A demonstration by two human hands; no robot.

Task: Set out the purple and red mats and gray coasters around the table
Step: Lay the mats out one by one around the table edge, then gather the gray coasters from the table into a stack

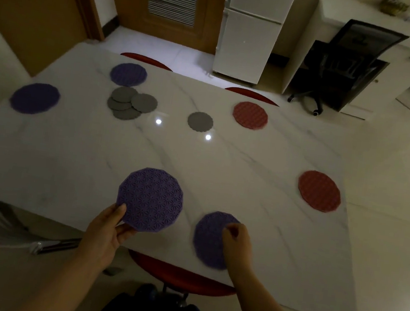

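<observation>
- Four purple mats on the marble table [66, 162]: my left hand [106, 231] grips the patterned purple mat [151, 198] by its near edge, thumb on top.
- My right hand [236, 241] pinches the blurred purple mat [206, 240], partly hiding it.
- The far purple mat [128, 74] and left purple mat [35, 98] lie apart.
- Two red mats, one far [250, 115], one right [318, 191].
- One lone gray coaster [199, 125]; the coaster pile [127, 103] overlaps, seemingly four.

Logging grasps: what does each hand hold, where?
Left hand pinches the left purple mat's near edge; right hand rests on the right purple mat, grip unclear.
</observation>
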